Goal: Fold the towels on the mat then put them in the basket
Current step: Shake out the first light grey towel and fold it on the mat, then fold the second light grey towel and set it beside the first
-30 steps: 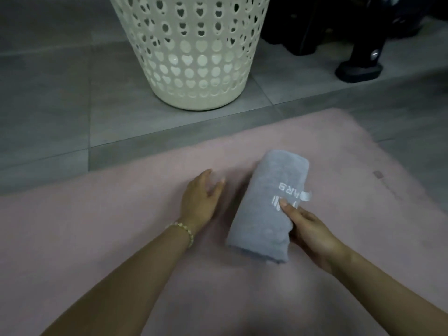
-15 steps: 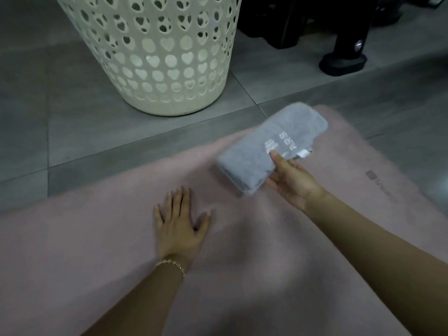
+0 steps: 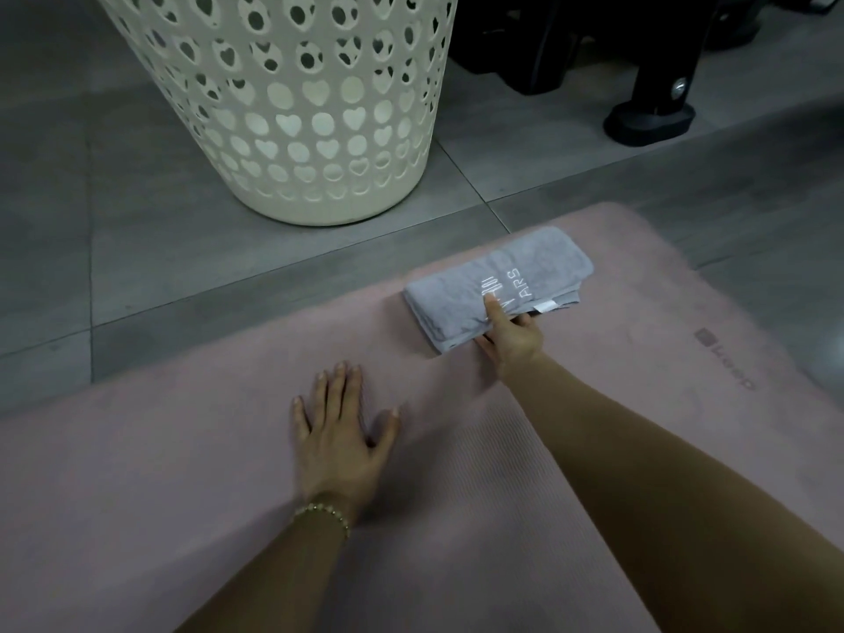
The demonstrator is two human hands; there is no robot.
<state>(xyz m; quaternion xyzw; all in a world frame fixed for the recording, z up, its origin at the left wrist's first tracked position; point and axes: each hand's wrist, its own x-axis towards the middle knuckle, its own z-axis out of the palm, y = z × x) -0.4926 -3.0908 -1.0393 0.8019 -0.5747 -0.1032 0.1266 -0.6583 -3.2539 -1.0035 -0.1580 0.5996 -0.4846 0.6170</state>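
Left hand [image 3: 340, 445]: palm down on the mat [image 3: 182, 495]; fingers straight and a little spread, thumb out to the right; a bracelet [image 3: 322, 513] at the wrist.
Mat: pink; its near part runs out of the picture below; the far edge slants up from left to right and ends in a rounded corner behind the towel [image 3: 498, 285]; a printed logo [image 3: 726, 363] near the right side.
Open room: bare mat left of the left hand and between the two hands.
Right hand [image 3: 514, 340]: pinches the towel's near edge; thumb on top by the lettering, fingers curled under.
Towel: grey, folded to an oblong, white letters up, a small white tag at its near right edge; over the far right of the mat, just inside the far edge; whether it rests there or is lifted cannot be told.
Floor [image 3: 137, 221]: grey tiles; a bare strip lies between mat edge and basket [image 3: 283, 130].
Basket: cream, heart-shaped holes, upright on the floor, beyond and left of the towel; rim out of view.
Stand [image 3: 648, 123]: black foot on the floor, right of the basket.
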